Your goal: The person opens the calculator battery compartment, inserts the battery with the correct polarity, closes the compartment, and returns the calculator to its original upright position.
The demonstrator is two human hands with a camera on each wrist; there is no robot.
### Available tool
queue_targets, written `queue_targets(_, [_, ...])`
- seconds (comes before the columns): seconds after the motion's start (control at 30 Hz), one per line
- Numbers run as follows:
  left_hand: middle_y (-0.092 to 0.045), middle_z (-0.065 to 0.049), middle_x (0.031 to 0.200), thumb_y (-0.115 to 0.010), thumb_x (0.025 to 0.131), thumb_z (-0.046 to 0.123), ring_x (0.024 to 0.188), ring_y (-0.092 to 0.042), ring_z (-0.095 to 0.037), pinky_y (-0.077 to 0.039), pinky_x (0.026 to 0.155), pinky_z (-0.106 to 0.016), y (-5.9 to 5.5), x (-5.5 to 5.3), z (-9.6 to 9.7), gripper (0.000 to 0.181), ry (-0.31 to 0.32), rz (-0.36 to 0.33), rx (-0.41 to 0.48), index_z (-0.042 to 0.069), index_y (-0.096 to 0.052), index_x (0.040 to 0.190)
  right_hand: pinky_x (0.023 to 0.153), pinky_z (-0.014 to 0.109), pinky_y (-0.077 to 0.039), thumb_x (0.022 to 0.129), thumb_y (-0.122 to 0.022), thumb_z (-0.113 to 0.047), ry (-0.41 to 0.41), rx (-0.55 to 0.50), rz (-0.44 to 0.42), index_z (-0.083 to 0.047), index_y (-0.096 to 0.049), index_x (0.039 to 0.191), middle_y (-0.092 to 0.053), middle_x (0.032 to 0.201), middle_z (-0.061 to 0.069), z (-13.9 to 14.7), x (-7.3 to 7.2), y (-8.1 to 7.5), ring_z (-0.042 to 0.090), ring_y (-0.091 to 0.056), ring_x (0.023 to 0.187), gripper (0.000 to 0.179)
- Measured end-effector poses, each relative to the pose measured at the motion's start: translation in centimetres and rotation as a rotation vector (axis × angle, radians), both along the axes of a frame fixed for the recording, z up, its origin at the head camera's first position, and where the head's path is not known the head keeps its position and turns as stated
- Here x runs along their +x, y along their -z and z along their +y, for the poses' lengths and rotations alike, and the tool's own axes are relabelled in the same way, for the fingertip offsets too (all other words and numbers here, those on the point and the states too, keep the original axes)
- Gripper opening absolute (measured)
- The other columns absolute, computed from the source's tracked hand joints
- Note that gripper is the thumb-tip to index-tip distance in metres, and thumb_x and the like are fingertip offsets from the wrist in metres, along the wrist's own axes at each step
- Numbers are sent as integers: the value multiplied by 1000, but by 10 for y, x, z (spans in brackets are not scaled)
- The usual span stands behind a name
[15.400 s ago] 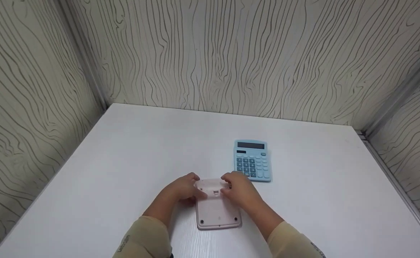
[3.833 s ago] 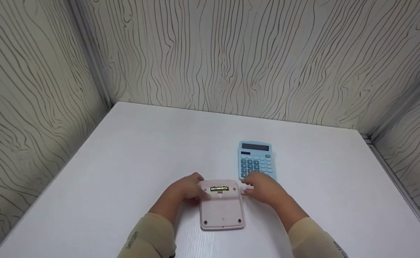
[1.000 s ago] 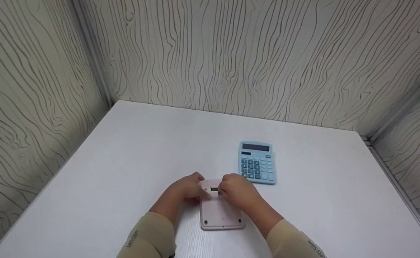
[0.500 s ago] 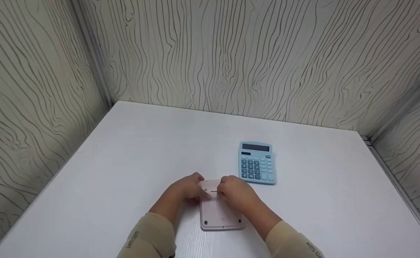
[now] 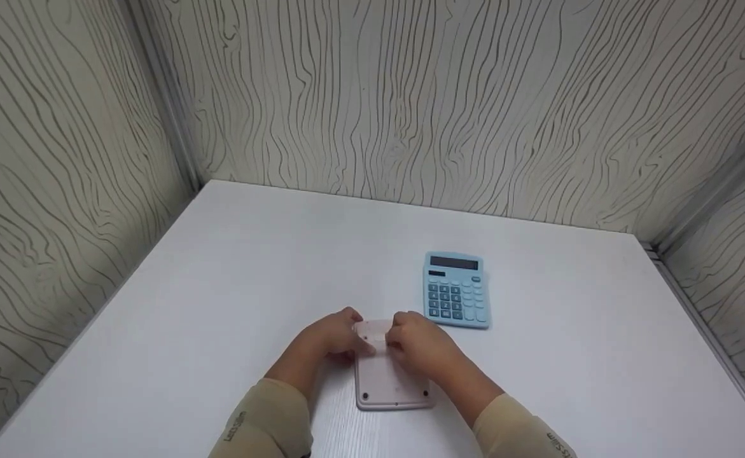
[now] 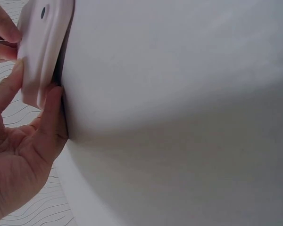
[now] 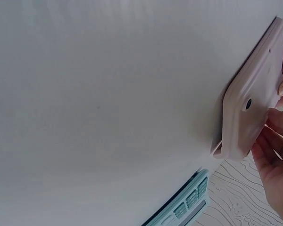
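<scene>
A pink calculator (image 5: 388, 378) lies face down on the white table, its back and dark round feet showing. My left hand (image 5: 329, 334) grips its left edge, thumb on the back; in the left wrist view the fingers of that hand (image 6: 26, 155) reach the table-side edge. Over the battery compartment, my right hand (image 5: 422, 343) has curled fingers pinching the pale battery cover (image 5: 379, 341), mostly hidden beneath them. No battery shows. The right wrist view has the right hand's fingertips against the back of the pink calculator (image 7: 257, 96).
A blue calculator (image 5: 456, 290) lies face up just beyond the right hand, close to the pink one. The white table (image 5: 251, 254) meets patterned panels (image 5: 372, 108) at the back and sides.
Earlier a battery showed in the compartment while the right hand was off to the right. That hand came back over it; the green strip narrowed to a dark line, then vanished. Left hand stayed.
</scene>
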State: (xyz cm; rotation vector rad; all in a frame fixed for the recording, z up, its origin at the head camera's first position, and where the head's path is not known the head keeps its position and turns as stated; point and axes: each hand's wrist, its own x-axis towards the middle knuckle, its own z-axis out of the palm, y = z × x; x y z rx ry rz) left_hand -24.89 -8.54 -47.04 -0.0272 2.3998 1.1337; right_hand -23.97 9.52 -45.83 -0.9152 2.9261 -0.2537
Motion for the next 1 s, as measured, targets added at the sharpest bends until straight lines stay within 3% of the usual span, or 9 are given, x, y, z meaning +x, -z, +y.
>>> queue_targets(0.13, [-60,-5,79,-77,71,26,71,-57,-19,-45,66,-31,1,-1,0,60,2,1,0,10,-46,120,75,25,-48,85,-63,-19,-12,-25,-36,-20,-72,96,-51,85,-9,3,-1,0,8,-47,78,14])
queue_targets(0.37, [-58,-3,87,-77,71,29,83,-54,-20,-42,81,-37,1,-2,-1,62,7,16,-23,11,-46,121,80,27,-48,85,-63,-17,-38,-18,-55,-21,-70,99,-54,91,-9,8,-1,-1,9,-48,84,16])
queue_targets(0.53, [-59,-4,86,-77,71,29,86,-54,-21,-41,86,-40,2,-2,-1,66,8,8,-31,10,-45,125,82,29,-48,83,-63,-15,-9,-13,-75,-19,-69,104,-56,93,-7,14,-3,-4,11,-50,88,22])
queue_targets(0.73, [-59,-4,82,-77,72,27,75,-57,-19,-44,76,-35,3,-2,1,66,1,2,-17,9,-44,126,83,35,-48,83,-64,-23,101,-94,-101,-12,-67,104,-57,90,-4,27,-8,-3,15,-54,87,24])
queue_targets(1.0, [-60,-6,80,-77,72,23,68,-60,-19,-49,64,-31,3,0,1,63,-41,-30,35,9,-45,125,78,34,-50,79,-70,-29,355,-267,-225,-14,-66,102,-60,92,-1,41,-13,4,16,-54,86,28])
